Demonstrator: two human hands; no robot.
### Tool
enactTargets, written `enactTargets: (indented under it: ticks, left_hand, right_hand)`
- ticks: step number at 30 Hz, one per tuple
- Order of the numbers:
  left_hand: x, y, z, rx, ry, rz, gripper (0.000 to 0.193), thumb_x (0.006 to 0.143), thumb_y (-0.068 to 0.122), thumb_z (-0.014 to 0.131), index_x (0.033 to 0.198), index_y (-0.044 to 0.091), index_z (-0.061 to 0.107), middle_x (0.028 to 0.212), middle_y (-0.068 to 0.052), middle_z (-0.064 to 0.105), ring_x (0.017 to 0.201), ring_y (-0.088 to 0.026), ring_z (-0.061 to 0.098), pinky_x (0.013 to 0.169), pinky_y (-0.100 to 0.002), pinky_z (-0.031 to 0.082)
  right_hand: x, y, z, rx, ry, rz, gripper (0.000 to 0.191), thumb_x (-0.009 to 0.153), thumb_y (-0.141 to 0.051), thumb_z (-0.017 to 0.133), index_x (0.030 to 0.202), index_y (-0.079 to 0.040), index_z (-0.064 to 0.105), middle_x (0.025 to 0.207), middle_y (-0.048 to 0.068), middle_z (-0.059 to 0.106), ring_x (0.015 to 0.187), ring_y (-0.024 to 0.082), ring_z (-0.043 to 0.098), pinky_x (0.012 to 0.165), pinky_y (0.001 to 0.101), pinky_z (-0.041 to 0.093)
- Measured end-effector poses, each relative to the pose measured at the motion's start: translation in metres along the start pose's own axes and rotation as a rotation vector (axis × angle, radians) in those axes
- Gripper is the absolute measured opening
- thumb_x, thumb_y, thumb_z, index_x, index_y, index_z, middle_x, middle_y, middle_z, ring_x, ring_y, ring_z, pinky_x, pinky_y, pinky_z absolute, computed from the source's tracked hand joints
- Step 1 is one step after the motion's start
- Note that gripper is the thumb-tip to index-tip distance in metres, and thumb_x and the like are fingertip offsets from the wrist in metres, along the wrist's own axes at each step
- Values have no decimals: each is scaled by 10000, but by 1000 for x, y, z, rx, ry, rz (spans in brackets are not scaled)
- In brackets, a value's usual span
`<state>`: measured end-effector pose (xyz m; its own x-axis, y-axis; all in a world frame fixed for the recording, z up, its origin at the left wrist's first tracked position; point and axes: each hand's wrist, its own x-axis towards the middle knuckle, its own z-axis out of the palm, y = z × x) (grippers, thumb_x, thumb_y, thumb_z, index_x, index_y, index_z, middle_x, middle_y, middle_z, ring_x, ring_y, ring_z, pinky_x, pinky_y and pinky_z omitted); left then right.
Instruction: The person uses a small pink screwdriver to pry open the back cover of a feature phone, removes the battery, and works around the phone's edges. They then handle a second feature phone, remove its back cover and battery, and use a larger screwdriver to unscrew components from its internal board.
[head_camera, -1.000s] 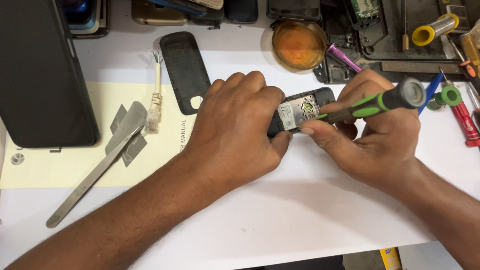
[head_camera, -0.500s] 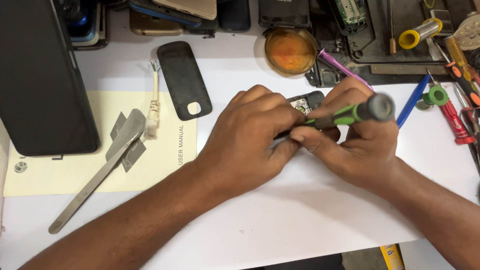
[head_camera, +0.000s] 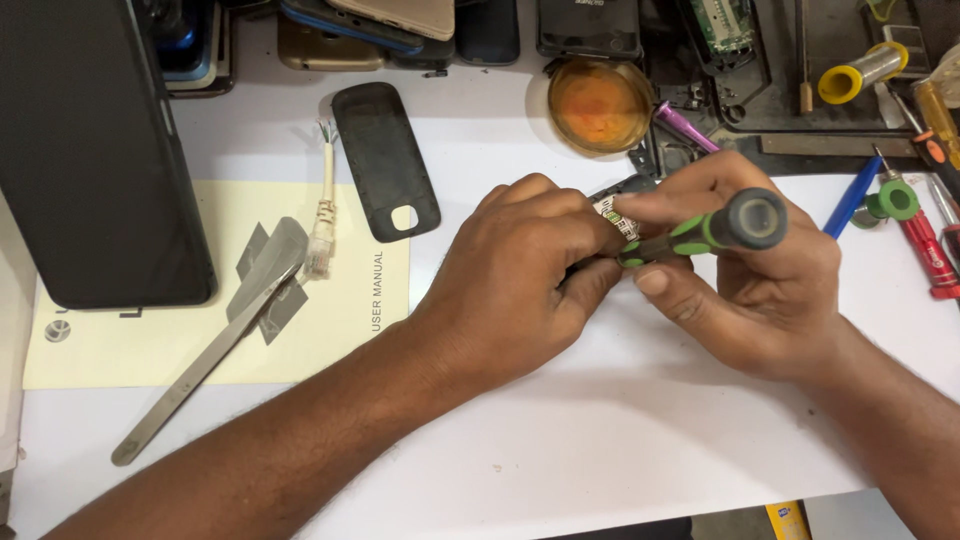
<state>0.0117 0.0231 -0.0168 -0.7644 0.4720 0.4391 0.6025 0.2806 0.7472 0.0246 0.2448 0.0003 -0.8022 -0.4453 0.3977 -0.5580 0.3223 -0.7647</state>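
Far left on the white surface (head_camera: 560, 440) there's a big black slab-like case (head_camera: 90, 150), then long steel tweezers (head_camera: 200, 370) lying on a pale yellow paper booklet (head_camera: 120, 340), and a black plastic phone back cover (head_camera: 385, 160) beside it. Mid-frame, the left hand (head_camera: 510, 290) is curled over and clamping a small dark opened-up phone (head_camera: 618, 212) (mostly hidden under the fingers). The right hand (head_camera: 750, 280) pinches a green-and-black-handled screwdriver (head_camera: 710, 230), tip at the phone. I'd guess the phone's light, rigid and fragile inside, so best gripped by its edges.
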Motion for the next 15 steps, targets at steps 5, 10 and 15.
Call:
enactTargets:
  ticks: [5,10,15]
  left_hand:
    - [0,-2,2,7,-13,-34,93,858,124,794,860,64,722,821,-23,646,845,-203,590,827,-393,460]
    - [0,-2,3,4,7,-33,91,842,116,799,872,69,727,840,-26,656,867,-208,607,857,-391,476]
    - [1,-2,2,5,-15,-63,98,840,128,800,868,68,729,839,-26,662,857,-208,611,838,-389,481]
  right_hand:
    - [0,-1,-1,-143,-12,-60,284,897,27,748,1177,4,702,1077,92,641,966,142,621,805,250,548]
    - [-2,3,-3,-166,5,-33,216,944,34,732,1156,-7,720,1097,95,635,880,112,646,730,212,578]
    - [-1,5,-1,-260,33,-83,213,901,16,774,1106,21,716,1043,110,643,895,145,640,750,250,565]
